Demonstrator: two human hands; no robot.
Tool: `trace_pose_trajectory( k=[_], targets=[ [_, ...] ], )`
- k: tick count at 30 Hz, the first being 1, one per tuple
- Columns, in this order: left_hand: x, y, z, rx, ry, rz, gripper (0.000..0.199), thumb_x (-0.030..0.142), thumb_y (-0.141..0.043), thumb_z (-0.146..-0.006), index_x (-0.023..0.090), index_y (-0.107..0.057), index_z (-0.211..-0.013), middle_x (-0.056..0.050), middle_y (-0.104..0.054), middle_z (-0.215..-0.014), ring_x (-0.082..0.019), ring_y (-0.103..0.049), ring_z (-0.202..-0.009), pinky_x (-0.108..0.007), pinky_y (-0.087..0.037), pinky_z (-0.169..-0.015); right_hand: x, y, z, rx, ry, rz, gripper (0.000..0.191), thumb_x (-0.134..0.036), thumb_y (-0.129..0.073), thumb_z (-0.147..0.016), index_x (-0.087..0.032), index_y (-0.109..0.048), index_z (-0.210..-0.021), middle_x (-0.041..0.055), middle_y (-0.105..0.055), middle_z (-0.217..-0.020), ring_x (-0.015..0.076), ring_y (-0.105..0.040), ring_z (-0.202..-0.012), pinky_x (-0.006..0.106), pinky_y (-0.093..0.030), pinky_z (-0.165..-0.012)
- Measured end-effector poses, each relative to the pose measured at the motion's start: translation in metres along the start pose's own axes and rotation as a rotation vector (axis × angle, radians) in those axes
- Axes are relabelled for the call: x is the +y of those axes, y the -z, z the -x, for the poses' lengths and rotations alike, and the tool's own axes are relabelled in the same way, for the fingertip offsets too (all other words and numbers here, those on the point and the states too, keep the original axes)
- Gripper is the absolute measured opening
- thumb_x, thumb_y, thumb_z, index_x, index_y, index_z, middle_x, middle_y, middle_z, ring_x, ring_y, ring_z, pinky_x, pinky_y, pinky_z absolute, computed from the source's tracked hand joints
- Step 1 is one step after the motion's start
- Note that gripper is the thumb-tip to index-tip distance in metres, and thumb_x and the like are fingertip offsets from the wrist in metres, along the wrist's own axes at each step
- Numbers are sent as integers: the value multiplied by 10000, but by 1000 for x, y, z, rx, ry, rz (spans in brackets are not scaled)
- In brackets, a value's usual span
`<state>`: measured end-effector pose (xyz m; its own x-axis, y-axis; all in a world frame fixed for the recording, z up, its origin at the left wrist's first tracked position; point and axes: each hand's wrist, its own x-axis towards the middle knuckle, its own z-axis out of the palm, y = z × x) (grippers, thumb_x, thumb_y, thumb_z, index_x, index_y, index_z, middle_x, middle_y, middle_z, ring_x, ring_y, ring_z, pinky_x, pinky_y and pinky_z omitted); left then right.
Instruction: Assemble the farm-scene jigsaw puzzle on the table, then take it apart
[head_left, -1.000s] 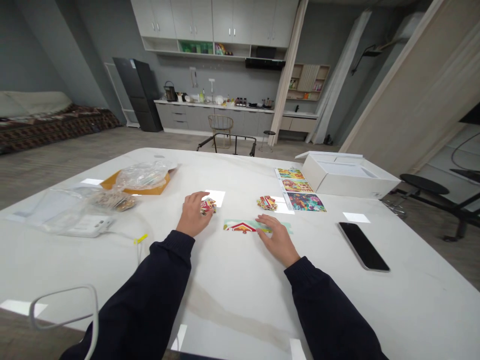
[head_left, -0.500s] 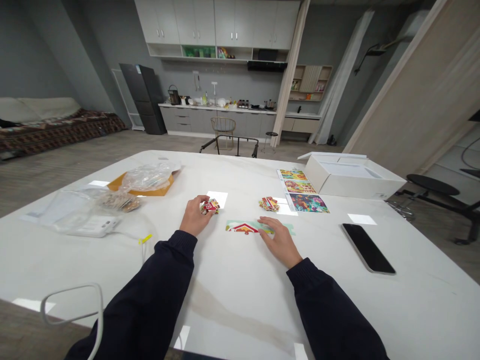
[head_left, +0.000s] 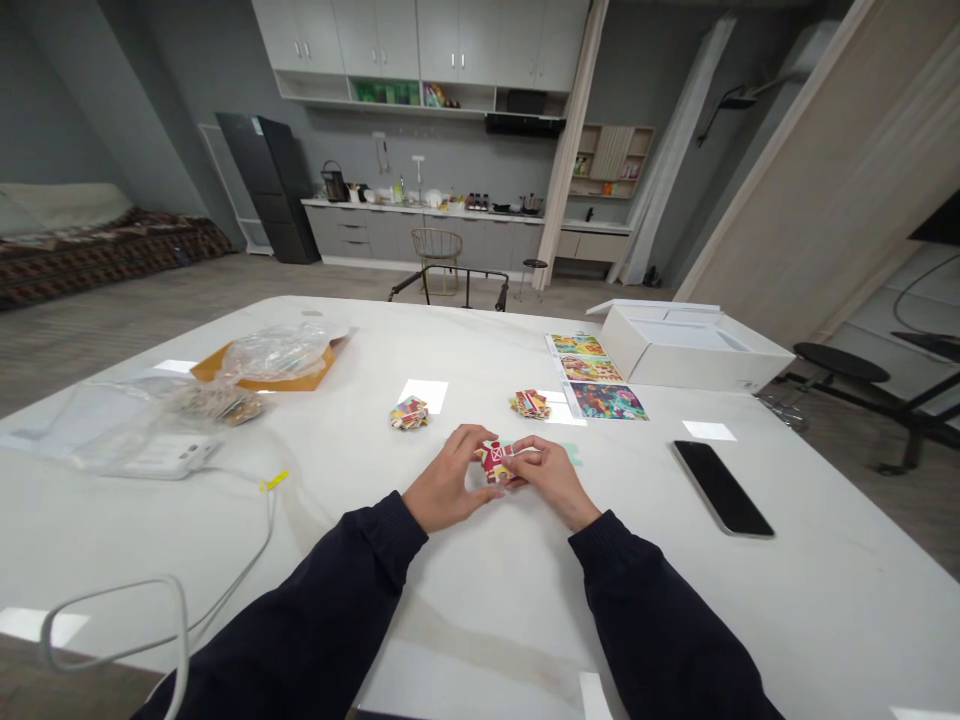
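A red puzzle piece with a white-outlined barn door (head_left: 494, 458) is held low over the table between my two hands. My left hand (head_left: 454, 482) curves round its left side, fingertips at its top edge and thumb near its bottom edge. From the right, my right hand (head_left: 551, 477) pinches the same piece between thumb and forefinger. Behind the hands lies a strip of joined puzzle pieces (head_left: 574, 453), mostly covered; only its pale green right end shows plainly. Beyond, two small piles of puzzle pieces rest on the table, a left pile (head_left: 409, 413) and a right pile (head_left: 531, 404).
Picture sheets (head_left: 592, 372) lie beside an open white box (head_left: 686, 345) at the back right. A phone (head_left: 721, 488) is on the right. To the left are an orange tray with clear plastic (head_left: 274, 357), bagged pieces (head_left: 217, 402), a white device (head_left: 169, 457) and its cable (head_left: 247, 560).
My left hand has brought the red piece from the left pile toward the middle, over the strip. My right hand has closed in on the piece. The view has shifted slightly.
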<state>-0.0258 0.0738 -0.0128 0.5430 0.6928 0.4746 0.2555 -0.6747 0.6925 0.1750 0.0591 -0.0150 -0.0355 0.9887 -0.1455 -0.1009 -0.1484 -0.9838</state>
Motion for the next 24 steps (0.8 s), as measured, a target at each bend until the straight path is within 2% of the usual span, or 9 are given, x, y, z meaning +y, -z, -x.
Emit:
trace_pose_trajectory(
  k=[3,6,8,11,14,17,20,24],
  targets=[
    [-1,3,-2,19,17,-28,444,243,-800,-819,233,-569,-1198,-73,-604,-1145,-207,-643,-998,-385,-611,-889,1,-1,1,-35,-5,25,559,-493,-936,-559,-200,-591,-888,37,-768,-694,197,-709,-542,312,-600,-539],
    [-6,13,0,12,28,-58,384,242,-798,-812,223,-583,-1130,-48,-641,-1068,-186,-645,-922,-357,-600,-850,4,0,0,-37,27,105,535,-505,-885,-637,-204,-581,-959,36,-768,-720,195,-699,-549,311,-590,-515],
    [-13,23,6,-22,73,-131,376,259,-826,-780,217,-608,-1084,-40,-663,-1022,-194,-645,-899,-362,-590,-834,6,2,0,12,124,215,469,-503,-813,-736,-203,-594,-1024,53,-772,-780,213,-725,-653,324,-604,-572],
    [-26,37,19,-72,164,-280,353,318,-859,-743,218,-667,-1022,-38,-690,-960,-212,-638,-855,-379,-573,-802,9,8,-1,109,358,471,297,-426,-698,-863,-206,-643,-1056,91,-771,-965,238,-738,-874,373,-615,-754],
    [-37,44,30,-84,168,-322,269,377,-826,-791,239,-731,-1002,-55,-720,-1023,-230,-654,-913,-400,-569,-863,13,12,-1,115,497,668,227,-342,-652,-904,-221,-691,-1092,102,-746,-1134,256,-710,-1028,440,-575,-943],
    [-43,44,35,-93,132,-326,217,396,-807,-818,261,-786,-987,-70,-733,-1110,-260,-661,-1039,-428,-552,-961,18,14,-2,46,560,771,277,-283,-666,-899,-229,-715,-1166,107,-732,-1205,274,-663,-1174,477,-504,-1082],
    [-44,41,34,-101,127,-347,183,374,-791,-840,281,-813,-995,-71,-731,-1150,-266,-657,-1066,-433,-547,-979,23,15,-4,-20,563,827,298,-259,-687,-892,-232,-737,-1184,113,-719,-1257,284,-622,-1252,494,-460,-1134],
    [-43,39,33,-99,127,-372,163,359,-747,-878,284,-821,-1002,-77,-721,-1153,-266,-650,-1060,-443,-548,-979,25,16,-5,-30,540,859,277,-256,-701,-889,-242,-760,-1159,113,-699,-1304,287,-608,-1273,498,-451,-1139]
  ],
)
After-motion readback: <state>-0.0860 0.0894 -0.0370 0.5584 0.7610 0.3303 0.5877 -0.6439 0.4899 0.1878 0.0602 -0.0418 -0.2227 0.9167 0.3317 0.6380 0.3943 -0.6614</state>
